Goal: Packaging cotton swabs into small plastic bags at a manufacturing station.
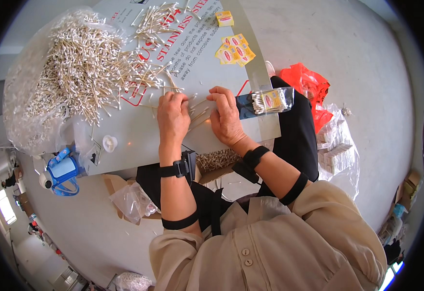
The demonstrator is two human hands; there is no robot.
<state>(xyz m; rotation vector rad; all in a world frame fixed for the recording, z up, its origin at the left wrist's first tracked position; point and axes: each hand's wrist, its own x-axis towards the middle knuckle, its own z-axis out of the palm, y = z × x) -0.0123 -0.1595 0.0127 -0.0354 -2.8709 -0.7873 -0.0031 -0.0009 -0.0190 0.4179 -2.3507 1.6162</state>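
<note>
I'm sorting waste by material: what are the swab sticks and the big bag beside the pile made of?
Swab sticks: probably wood or bamboo, matt tan shafts with white fluffy tips that look like cotton. Big bag: thin clear plastic film, glossy and crinkled, with the swabs showing through it.

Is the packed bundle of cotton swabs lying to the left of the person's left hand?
No. The packed bundle lies beyond the right hand, on the board's right edge.

I have one head-worn fisheye view, looking steeply down, close over the grey board (139, 136) on my lap; its rim bends the floor (367, 63) around.
</note>
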